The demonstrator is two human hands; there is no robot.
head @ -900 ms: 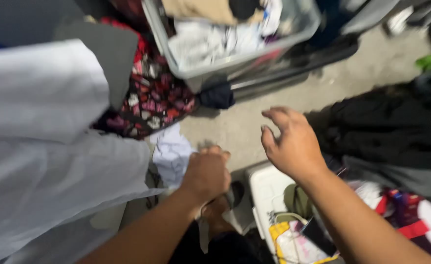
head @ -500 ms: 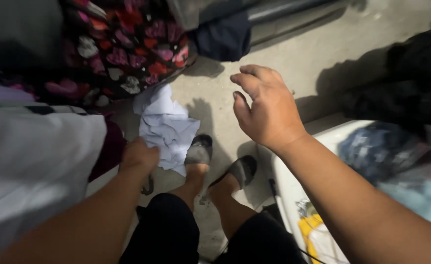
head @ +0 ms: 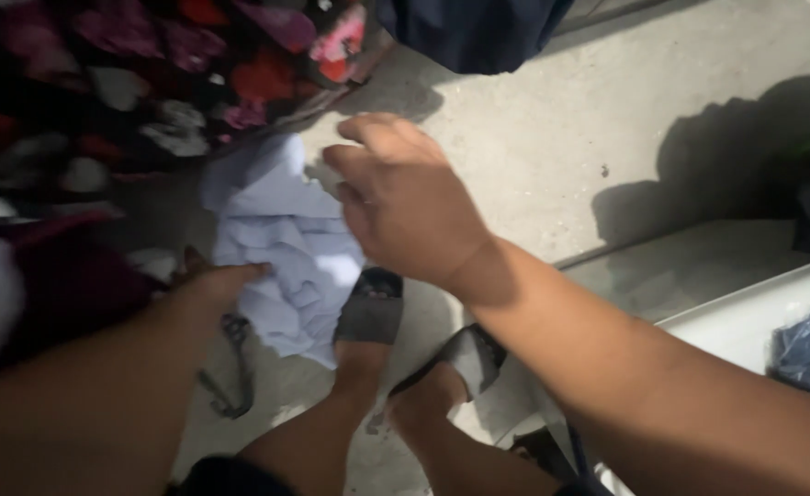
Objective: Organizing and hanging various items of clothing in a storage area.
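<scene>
A crumpled pale lilac cloth (head: 281,253) lies on the concrete floor (head: 552,138) just ahead of my feet. My right hand (head: 405,197) hovers over the cloth's right side, fingers spread and empty. My left hand (head: 217,285) is low at the cloth's left edge, touching it; its fingers are partly hidden, so whether they grip is unclear. My feet in grey slippers (head: 370,312) stand right below the cloth.
A dark flowered fabric (head: 148,83) with red and pink patches lies at the top left. A navy garment (head: 469,32) sits at the top middle. A white tub (head: 745,317) holding blue cloth stands at the right. Black clothing lies at the far right edge.
The view has dropped closer to the floor. My right hand has moved left and down over the lilac cloth. My left hand stays at the cloth's left edge.
</scene>
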